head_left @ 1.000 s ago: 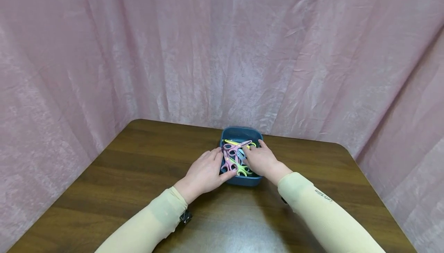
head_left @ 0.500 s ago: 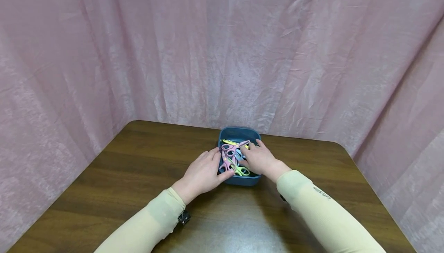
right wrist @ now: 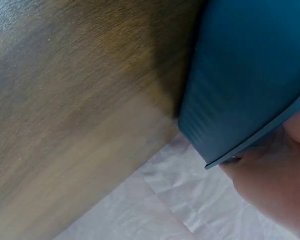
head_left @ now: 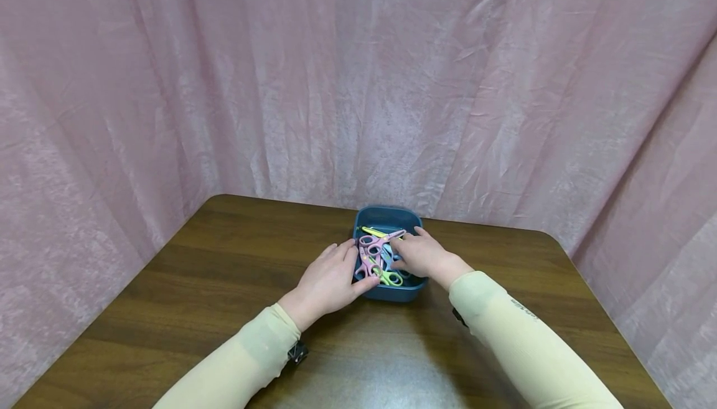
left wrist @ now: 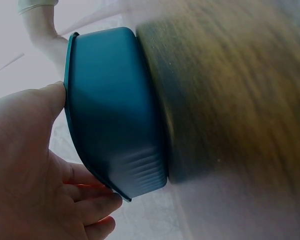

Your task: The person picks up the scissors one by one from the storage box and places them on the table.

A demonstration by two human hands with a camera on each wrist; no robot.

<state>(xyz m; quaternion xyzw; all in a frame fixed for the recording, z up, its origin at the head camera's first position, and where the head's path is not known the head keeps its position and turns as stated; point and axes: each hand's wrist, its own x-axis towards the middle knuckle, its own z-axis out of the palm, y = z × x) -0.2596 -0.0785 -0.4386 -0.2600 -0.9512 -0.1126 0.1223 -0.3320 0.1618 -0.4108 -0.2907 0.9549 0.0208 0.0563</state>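
A dark blue plastic bin (head_left: 392, 294) near the table's far edge holds several small scissors. A pair of pink scissors (head_left: 372, 244) lies on top, above light blue scissors (head_left: 387, 255), with green scissors (head_left: 390, 277) nearer and a yellow pair (head_left: 372, 231) behind. My left hand (head_left: 327, 286) rests at the bin's left side, fingers extended. In the left wrist view its thumb and fingertips touch the rim of the bin (left wrist: 112, 95). My right hand (head_left: 422, 256) reaches over the right rim, fingers bent among the scissors beside the light blue pair; its grasp is hidden.
The brown wooden table (head_left: 235, 259) extends around the bin. A pink curtain (head_left: 347, 85) hangs close behind and at both sides. Small black devices are strapped to the wrists, such as the left wrist camera (head_left: 298, 352).
The right hand has shifted slightly within the bin, and its thumb shows beside the light blue scissors. The left hand stays at the bin's rim. The scissors lie almost as before.
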